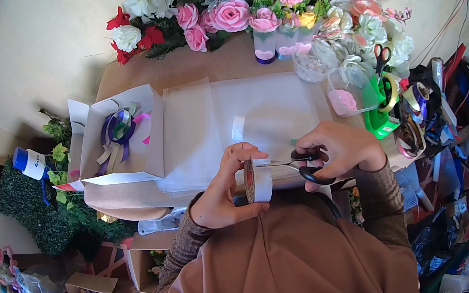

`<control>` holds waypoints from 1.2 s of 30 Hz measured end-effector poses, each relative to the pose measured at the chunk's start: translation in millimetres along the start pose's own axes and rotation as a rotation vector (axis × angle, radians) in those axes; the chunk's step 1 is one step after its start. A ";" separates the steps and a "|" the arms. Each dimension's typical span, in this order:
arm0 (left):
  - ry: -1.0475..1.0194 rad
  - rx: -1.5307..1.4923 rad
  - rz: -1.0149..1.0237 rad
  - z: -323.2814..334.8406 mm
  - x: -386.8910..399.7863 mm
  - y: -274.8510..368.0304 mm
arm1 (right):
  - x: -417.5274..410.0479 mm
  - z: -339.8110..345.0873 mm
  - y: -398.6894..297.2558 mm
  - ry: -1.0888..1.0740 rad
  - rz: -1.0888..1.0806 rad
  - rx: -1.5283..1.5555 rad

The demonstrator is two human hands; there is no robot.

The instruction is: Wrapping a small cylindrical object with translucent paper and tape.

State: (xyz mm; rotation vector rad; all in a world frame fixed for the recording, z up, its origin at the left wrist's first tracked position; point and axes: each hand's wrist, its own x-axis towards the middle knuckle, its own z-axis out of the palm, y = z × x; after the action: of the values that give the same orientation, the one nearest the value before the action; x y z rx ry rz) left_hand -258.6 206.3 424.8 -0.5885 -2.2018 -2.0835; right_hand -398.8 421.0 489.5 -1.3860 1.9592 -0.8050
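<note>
Upright between the thumb and fingers of my left hand (228,189) is a roll of white double-sided tape (262,183). My right hand (341,147) holds black-handled scissors (310,166), their blades parted and reaching to the tape at the top of the roll. A short white strip (238,128) lies beyond my hands on translucent wrapping sheets (194,130), which are spread over the brown-covered table (220,60). A small green bit shows by the fingers of my right hand.
To the left stands an open white box (151,137) with ribbons (120,128). A green tape dispenser (380,115), a clear tub (353,89) and ribbon rolls (417,97) are at the right. Artificial flowers (231,14) and small clear containers (265,46) line the back.
</note>
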 end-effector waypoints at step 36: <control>-0.033 -0.142 -0.002 0.1 -1.9 -1.9 | 6.1 -8.4 -0.5 -0.145 0.069 0.183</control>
State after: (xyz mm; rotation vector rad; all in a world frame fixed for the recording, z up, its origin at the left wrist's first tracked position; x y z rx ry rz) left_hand -257.4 206.0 422.5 -0.6348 -2.0843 -2.2610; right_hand -406.5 416.2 494.4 -1.2278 1.7660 -0.8068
